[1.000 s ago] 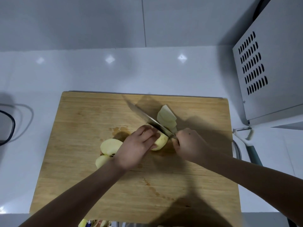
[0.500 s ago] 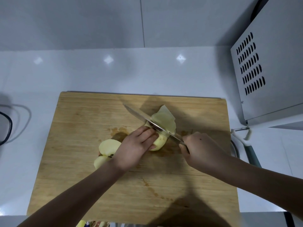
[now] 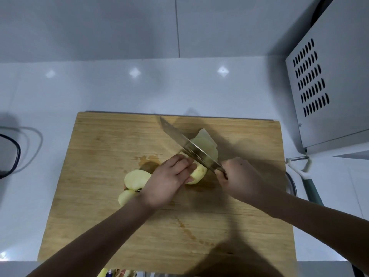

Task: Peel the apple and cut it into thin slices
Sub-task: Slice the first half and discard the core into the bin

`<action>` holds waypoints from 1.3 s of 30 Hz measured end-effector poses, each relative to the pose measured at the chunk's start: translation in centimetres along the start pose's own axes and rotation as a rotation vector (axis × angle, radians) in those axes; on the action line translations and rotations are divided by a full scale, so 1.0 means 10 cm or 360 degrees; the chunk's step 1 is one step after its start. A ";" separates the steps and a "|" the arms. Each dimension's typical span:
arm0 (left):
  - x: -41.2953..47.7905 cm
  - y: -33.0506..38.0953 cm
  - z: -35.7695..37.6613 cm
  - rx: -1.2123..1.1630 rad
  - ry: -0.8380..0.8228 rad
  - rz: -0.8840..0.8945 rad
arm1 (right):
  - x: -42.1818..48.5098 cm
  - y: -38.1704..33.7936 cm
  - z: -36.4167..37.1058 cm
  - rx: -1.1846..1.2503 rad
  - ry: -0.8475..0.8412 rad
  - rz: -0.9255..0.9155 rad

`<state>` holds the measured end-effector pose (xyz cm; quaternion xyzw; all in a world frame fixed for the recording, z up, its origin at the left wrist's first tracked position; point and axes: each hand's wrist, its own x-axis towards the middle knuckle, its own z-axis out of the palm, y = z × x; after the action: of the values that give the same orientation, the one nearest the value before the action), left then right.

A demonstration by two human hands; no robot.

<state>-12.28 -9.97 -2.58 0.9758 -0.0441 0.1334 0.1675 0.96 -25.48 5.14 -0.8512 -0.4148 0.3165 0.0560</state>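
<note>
We observe a wooden cutting board [image 3: 99,176] lying flat on the white table [image 3: 99,86]. Near the middle of the board, the left hand [image 3: 167,180] holds the apple piece [image 3: 196,174] down. Its fingers are curled over the top of the piece, and the fingertips sit just beside the blade. The right hand [image 3: 239,176] is closed in a fist round the handle of the knife [image 3: 185,142], so the fist hides the handle. The blade runs diagonally from this hand toward the far left, with its tip near the far edge of the board. The rear part of the blade meets the apple piece. We cannot tell how deep the edge sits in the flesh.

The cut slices [image 3: 207,142] lie overlapped on the far side of the blade, partly hidden by it. Two peeled pieces rest on the board beside the left wrist: a larger peeled piece [image 3: 135,177] and a smaller peeled piece [image 3: 125,196]. They touch each other, and the hand covers part of each. A wet stain [image 3: 148,162] marks the board just beyond them.

To the right of the board, a peeler [image 3: 312,191] lies on the table. A metal appliance [image 3: 329,86] with vent slots stands at the far right. A dark cable [image 3: 19,154] loops in at the left edge.
</note>
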 end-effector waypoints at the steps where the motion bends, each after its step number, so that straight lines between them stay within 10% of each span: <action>1: 0.00 0.00 0.01 -0.0004 0.0013 -0.0004 | -0.07 -0.01 -0.05 -0.0030 -0.0016 -0.0006; 16: -0.02 -0.02 0.05 0.0019 0.0035 -0.0009 | 0.00 -0.17 -0.02 -0.0222 -0.0110 0.0019; 29: -0.07 0.00 -0.02 -0.0008 -0.0046 -0.0050 | 0.11 0.01 0.02 0.0422 -0.0106 0.0205; 39: -0.05 0.02 -0.02 -0.0028 0.0005 -0.0054 | -0.34 -0.05 -0.12 -0.0065 -0.0006 -0.0038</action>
<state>-12.80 -10.11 -2.46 0.9747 -0.0284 0.1317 0.1783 -0.19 -27.46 7.91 -0.8467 -0.4313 0.3088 0.0416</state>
